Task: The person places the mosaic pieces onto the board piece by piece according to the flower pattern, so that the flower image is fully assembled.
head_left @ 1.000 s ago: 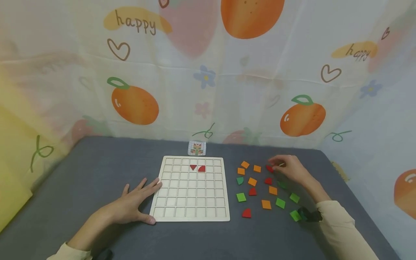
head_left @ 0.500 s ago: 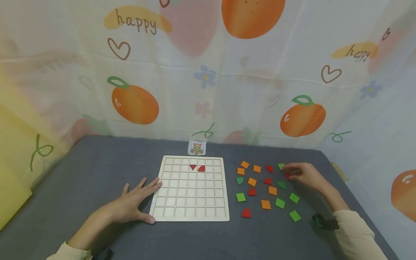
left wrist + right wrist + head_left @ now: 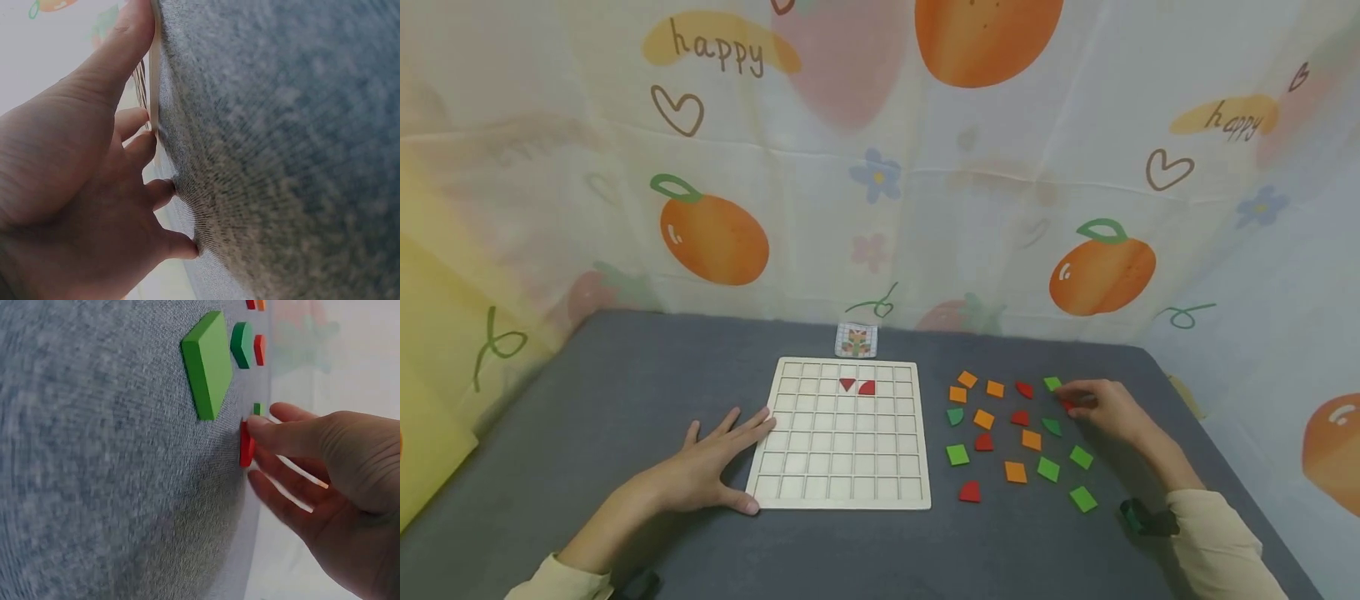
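My left hand (image 3: 703,467) rests spread at the left side of the white gridded board (image 3: 837,487), fingertips on its edge and thumb at its front left corner. In the left wrist view, the thumb lies along the board's edge. Two red pieces sit in the board's second row: a triangle (image 3: 847,384) and a quarter-round (image 3: 867,387). My right hand (image 3: 1105,408), at the right of the loose pieces, pinches a small red piece (image 3: 247,445) low at the table, thumb tip on its near end. The fingers partly hide that piece in the head view. Beside them lies a light green square (image 3: 1052,383).
Loose orange squares (image 3: 1016,472), green squares (image 3: 1083,499), dark green pieces (image 3: 1052,427) and red pieces (image 3: 970,492) lie scattered right of the board. A small pattern card (image 3: 856,341) is behind the board. A printed curtain (image 3: 955,225) hangs behind the dark table (image 3: 700,550).
My right hand has moved right from beside another red piece to the one it pinches, uncovering the light green square and a dark green piece. My left hand has stayed at the board.
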{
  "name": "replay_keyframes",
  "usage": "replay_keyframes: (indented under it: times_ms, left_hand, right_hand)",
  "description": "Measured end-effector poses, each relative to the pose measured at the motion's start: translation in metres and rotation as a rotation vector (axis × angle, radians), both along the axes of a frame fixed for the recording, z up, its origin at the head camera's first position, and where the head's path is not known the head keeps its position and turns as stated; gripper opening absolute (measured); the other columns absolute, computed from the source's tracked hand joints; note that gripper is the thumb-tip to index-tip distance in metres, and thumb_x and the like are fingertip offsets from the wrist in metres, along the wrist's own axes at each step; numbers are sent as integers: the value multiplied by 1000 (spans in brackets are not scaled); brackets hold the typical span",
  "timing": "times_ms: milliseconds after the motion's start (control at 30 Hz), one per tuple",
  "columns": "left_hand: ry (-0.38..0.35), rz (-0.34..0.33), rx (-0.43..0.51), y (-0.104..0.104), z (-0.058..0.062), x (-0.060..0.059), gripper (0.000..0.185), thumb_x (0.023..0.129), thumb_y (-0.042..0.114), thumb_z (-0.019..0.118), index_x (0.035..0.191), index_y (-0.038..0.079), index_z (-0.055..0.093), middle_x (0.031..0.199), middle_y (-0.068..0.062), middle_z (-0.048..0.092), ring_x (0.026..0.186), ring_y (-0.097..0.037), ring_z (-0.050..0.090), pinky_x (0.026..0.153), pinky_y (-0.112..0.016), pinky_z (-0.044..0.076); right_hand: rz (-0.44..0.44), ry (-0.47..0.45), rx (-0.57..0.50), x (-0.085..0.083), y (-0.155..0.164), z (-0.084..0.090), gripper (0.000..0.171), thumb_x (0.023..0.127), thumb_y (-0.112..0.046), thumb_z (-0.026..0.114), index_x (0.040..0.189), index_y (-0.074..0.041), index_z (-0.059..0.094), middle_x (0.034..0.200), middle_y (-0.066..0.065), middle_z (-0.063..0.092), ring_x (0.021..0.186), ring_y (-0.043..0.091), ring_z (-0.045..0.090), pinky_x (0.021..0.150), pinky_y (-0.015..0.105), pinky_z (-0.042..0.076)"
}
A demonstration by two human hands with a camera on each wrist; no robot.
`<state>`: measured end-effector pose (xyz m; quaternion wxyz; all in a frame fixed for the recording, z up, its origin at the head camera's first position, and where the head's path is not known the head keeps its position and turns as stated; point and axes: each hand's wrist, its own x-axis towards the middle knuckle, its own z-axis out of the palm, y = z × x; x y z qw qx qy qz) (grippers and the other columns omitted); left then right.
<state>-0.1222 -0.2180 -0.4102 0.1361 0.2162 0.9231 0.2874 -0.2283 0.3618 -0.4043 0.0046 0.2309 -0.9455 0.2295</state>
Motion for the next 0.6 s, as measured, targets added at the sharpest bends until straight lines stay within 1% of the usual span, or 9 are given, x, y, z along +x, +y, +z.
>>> replay_keyframes:
  times_ms: [133, 333, 433, 600]
  left_hand:
    - [-10, 3, -1, -1, 1, 1, 110, 65, 51, 83, 154, 12, 32, 161, -14, 21, 144, -53, 6, 98, -78, -6]
    - [-29, 8, -7, 0, 2, -1, 110, 65, 50, 83, 154, 12, 31, 161, -15, 21, 144, -53, 5, 97, -78, -7]
    - [-38, 10, -10, 0, 2, -1, 110, 65, 49, 84, 154, 12, 31, 161, -14, 21, 144, -52, 5, 97, -78, -7]
    - [-45, 15, -8, 1, 2, -1, 110, 65, 48, 84, 155, 13, 31, 162, -14, 20, 144, -52, 4, 97, -78, -8]
  right_hand:
    - [-39, 12, -10, 1, 0, 0, 29, 81, 1, 76, 109, 3, 71, 102, 18, 71, 93, 36, 69, 75, 43, 57]
    - [-79, 15, -12, 2, 2, 1, 31, 80, -2, 78, 110, 4, 70, 98, 16, 72, 89, 33, 70, 73, 41, 57]
    - [-94, 1, -19, 2, 2, 2, 32, 79, -2, 78, 110, 4, 70, 97, 15, 72, 87, 31, 71, 72, 40, 57]
    - [-87, 2, -25, 2, 1, 4, 31, 79, 5, 75, 110, 5, 70, 93, 12, 72, 83, 29, 70, 68, 35, 57]
